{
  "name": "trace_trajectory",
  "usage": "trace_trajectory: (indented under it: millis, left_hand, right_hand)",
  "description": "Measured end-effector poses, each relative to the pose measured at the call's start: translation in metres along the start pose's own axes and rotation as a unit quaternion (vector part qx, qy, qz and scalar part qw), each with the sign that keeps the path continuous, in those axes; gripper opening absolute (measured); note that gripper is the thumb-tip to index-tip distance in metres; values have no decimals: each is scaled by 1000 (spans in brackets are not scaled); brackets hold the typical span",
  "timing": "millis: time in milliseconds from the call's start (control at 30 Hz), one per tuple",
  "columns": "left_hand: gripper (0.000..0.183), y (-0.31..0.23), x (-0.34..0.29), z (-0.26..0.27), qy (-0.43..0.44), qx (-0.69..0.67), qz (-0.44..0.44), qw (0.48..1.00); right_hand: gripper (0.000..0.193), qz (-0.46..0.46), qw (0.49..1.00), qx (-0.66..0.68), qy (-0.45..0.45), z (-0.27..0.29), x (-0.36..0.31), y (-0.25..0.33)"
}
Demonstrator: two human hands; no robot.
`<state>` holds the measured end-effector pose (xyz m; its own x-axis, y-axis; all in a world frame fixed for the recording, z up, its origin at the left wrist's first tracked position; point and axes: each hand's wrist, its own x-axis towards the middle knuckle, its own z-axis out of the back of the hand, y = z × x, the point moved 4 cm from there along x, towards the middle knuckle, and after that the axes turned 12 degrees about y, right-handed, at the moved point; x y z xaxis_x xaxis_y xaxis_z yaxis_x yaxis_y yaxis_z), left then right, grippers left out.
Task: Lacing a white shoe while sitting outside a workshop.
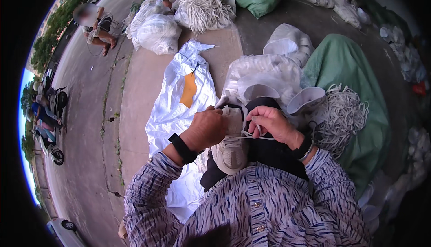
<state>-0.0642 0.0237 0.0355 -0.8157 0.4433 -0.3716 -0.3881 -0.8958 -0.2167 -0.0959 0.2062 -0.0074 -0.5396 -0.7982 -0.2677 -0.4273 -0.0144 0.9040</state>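
Observation:
A pale beige sneaker (230,153) rests on my lap, its toe pointing toward me. My left hand (207,126) is closed at the left side of the shoe, near its tongue (232,119); the fingertips are partly hidden behind the hand. My right hand (270,123) sits just right of the shoe, with thumb and fingers pinching a white shoelace (246,135). The lace stretches across the shoe between both hands. Beyond my knees stands a clear plastic bag (265,69) full of white items.
A heap of white laces (343,119) lies at my right against a green sack (354,72). A white woven sheet (173,117) covers ground at my left. Farther off are stuffed bags (157,34), a pile of white strips (204,11), a seated person (96,27) and a motorbike (54,121).

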Motion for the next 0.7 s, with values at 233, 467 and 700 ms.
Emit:
trace_trajectory:
  millis: [233, 467, 700]
  left_hand:
    - [8, -9, -5, -8, -88, -114, -29, 989]
    - [6, 3, -21, -3, -145, -115, -15, 983]
    - [7, -2, -6, -4, -38, -6, 25, 999]
  right_hand:
    - [17, 19, 999, 31, -16, 0, 1, -1]
    - [18, -6, 999, 22, -29, 3, -3, -3]
    - [18, 4, 1000, -12, -17, 1, -5, -3]
